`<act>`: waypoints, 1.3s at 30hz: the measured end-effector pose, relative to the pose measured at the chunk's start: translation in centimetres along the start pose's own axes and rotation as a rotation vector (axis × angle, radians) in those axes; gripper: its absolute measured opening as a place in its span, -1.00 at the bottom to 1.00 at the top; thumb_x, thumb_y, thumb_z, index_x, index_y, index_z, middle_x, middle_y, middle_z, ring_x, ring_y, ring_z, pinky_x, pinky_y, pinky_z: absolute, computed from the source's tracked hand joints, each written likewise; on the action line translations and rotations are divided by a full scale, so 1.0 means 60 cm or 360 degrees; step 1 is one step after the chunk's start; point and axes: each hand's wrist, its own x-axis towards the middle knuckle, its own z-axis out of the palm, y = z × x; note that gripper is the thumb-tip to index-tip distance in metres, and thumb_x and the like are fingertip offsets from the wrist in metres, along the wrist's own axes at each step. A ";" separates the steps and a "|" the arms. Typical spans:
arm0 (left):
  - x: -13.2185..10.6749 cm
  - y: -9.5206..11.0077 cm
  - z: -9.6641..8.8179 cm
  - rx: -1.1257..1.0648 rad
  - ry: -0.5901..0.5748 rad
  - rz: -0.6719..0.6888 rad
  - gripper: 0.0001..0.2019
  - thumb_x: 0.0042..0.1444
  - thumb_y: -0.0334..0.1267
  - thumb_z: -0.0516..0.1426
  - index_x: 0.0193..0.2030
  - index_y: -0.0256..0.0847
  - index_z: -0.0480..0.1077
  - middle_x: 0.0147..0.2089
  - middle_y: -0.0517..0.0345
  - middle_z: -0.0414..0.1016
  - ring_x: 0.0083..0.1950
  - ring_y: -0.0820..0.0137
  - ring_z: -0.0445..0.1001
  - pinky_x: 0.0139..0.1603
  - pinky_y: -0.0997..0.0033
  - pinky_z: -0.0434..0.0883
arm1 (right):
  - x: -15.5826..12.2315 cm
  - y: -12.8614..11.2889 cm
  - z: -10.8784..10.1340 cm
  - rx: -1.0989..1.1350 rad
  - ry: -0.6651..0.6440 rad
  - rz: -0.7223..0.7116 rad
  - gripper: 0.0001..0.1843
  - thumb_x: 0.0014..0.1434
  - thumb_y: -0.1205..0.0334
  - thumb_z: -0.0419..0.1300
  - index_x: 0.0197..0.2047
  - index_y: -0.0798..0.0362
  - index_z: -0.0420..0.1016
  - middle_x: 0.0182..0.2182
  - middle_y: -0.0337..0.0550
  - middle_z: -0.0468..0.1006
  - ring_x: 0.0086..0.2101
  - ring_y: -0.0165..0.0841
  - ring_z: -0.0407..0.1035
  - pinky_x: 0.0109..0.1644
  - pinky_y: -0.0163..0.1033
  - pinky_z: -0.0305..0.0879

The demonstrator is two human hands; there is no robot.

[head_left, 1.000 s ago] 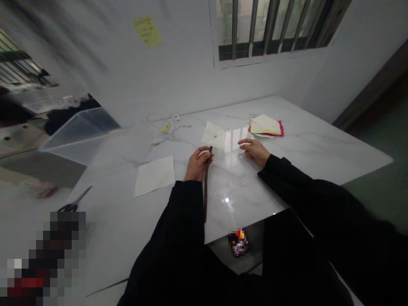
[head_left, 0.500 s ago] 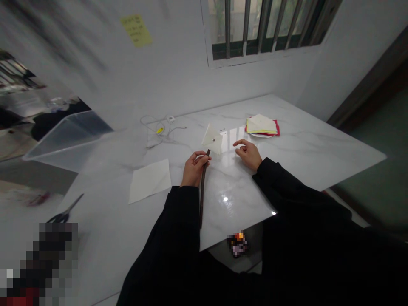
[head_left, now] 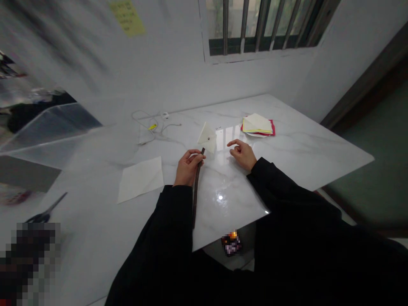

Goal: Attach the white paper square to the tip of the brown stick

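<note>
My left hand [head_left: 187,168] is closed around a long, thin brown stick [head_left: 195,191], near its upper end. The stick slants down past my sleeve toward the table's front edge. Just beyond its tip is a cream folded-paper pinwheel [head_left: 206,135] with a small dark pin at its middle; whether stick and pinwheel are joined I cannot tell. To the right, my right hand [head_left: 244,155] is over the table, index finger stretched toward the pinwheel, the others bent, nothing seen in it. A creased cream paper sheet [head_left: 140,180] lies left of my left hand.
A stack of coloured paper [head_left: 257,125] lies at the back right of the white marbled table [head_left: 306,157]. A white cable [head_left: 162,128] with a yellow tag is by the wall. At left are scissors [head_left: 47,212] and a clear plastic bin [head_left: 41,140].
The whole view has shifted slightly, so things appear a little farther left. Both hands keep nearly the same pose, the left still holding the stick.
</note>
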 end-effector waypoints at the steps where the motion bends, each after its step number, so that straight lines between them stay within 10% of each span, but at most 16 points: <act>1: 0.000 0.000 0.000 -0.0008 0.0003 0.0008 -0.59 -0.18 -0.15 0.47 -0.23 -0.21 0.47 -0.34 0.12 0.64 -0.42 0.48 0.44 -0.27 0.43 0.39 | 0.000 0.001 0.000 0.0003 0.0005 -0.0002 -0.64 0.06 0.24 0.16 -0.08 0.08 0.57 -0.64 -0.45 0.17 -0.54 -0.40 0.07 -0.29 -0.24 0.05; 39: 0.003 -0.007 -0.003 0.0062 -0.0012 0.0042 -0.69 -0.09 -0.18 0.43 -0.23 -0.17 0.48 -0.32 0.12 0.64 -0.39 0.44 0.46 -0.27 0.40 0.41 | 0.000 -0.004 -0.004 -0.0013 -0.0041 -0.0034 -0.67 0.07 0.26 0.15 -0.09 0.08 0.58 -0.65 -0.46 0.18 -0.55 -0.40 0.08 -0.28 -0.22 0.05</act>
